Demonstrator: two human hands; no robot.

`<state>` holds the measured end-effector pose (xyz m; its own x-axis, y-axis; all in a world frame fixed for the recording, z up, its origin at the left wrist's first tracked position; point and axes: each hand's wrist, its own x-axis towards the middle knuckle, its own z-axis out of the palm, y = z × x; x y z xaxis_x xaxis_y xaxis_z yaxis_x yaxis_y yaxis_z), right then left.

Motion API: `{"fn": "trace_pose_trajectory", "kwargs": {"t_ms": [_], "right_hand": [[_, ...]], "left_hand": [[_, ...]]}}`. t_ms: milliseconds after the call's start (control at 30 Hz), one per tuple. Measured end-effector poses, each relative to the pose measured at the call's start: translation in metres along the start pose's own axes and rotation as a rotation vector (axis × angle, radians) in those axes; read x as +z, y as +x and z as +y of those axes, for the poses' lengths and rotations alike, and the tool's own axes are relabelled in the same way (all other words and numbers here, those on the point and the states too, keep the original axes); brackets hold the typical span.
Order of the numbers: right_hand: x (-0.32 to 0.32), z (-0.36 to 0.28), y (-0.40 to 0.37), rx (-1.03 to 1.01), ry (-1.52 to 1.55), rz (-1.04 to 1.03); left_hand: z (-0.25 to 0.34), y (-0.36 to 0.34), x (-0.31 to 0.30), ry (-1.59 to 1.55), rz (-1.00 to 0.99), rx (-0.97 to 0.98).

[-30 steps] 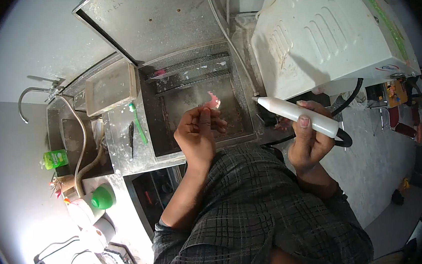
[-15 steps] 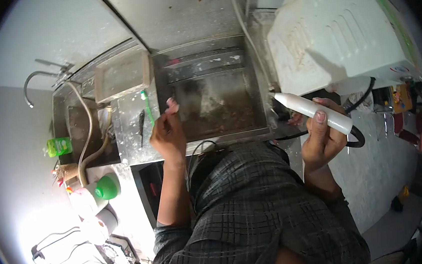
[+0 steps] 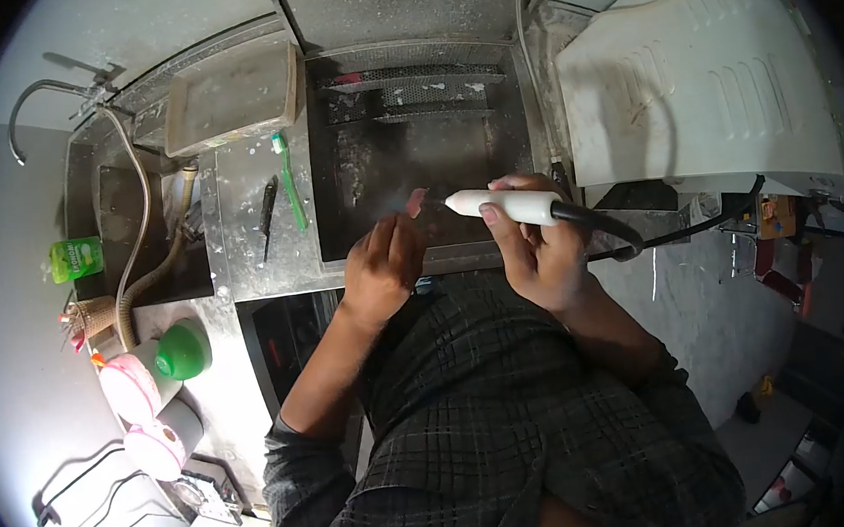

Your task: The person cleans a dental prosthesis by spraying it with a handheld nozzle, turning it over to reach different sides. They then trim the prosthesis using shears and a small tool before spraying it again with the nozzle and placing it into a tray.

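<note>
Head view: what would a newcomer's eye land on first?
The two hands meeting at centre: the right hand holds a white handpiece with a black cable, its tip close to a small pink piece pinched in the left hand, over a dusty dark tray. Next come the big white machine housing at upper right and a green toothbrush on the steel counter left of the tray.

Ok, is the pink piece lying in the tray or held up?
Held up: the left hand pinches the pink piece over the tray, the right hand aiming the white tool at it.
</note>
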<state>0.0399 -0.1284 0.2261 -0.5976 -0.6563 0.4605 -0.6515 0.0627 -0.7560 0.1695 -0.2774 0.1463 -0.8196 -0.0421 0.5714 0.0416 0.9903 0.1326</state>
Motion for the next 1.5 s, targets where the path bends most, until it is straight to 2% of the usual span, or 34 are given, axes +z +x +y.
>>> {"fn": "trace_pose_trajectory", "kwargs": {"t_ms": [67,133,200,300,433,500,633,700,833,900,1033,1100,1200,1433,1500], "right_hand": [[0.005,-0.001,0.001,0.012,-0.006,-0.011],[0.008,-0.004,0.002,0.115,0.005,-0.055],[0.012,-0.004,0.004,0.099,0.010,-0.029],[0.015,0.000,0.006,0.067,0.009,0.001],[0.018,0.003,0.011,0.073,0.031,0.016],[0.016,0.003,0.014,0.102,0.021,0.020],[0.007,0.006,0.023,0.122,-0.060,0.007],[0.008,0.007,0.024,0.122,-0.037,0.022],[0.009,0.008,0.026,0.090,-0.008,0.014],[0.008,0.006,0.025,0.096,-0.008,0.027],[0.008,0.006,0.023,0.075,0.036,0.051],[0.003,0.007,0.021,0.094,-0.003,0.052],[0.004,0.008,0.016,0.104,-0.009,0.088],[-0.002,0.003,0.007,0.094,0.070,0.114],[-0.005,0.006,0.003,0.103,0.114,0.169]], "left_hand": [[-0.004,0.002,-0.001,-0.040,0.032,-0.025],[-0.010,0.000,0.001,-0.082,0.064,-0.039],[-0.018,-0.007,0.006,-0.093,-0.046,0.030],[-0.025,-0.005,0.003,-0.102,-0.089,0.126],[-0.028,-0.001,0.005,-0.193,-0.077,0.163],[-0.029,-0.003,0.004,-0.174,-0.151,0.126],[-0.029,0.010,-0.003,-0.187,-0.113,0.096],[-0.026,0.019,-0.009,-0.421,-0.090,-0.142],[-0.024,0.022,-0.004,-0.474,-0.008,-0.194],[-0.020,0.025,-0.008,-0.629,0.018,-0.454],[-0.014,0.022,-0.011,-0.645,0.035,-0.579],[-0.012,0.018,-0.009,-0.737,0.033,-0.721],[-0.009,0.012,-0.004,-0.879,0.086,-0.810],[0.004,0.015,-0.008,-0.858,0.119,-0.769],[0.008,0.016,-0.014,-0.989,0.083,-0.828]]}}
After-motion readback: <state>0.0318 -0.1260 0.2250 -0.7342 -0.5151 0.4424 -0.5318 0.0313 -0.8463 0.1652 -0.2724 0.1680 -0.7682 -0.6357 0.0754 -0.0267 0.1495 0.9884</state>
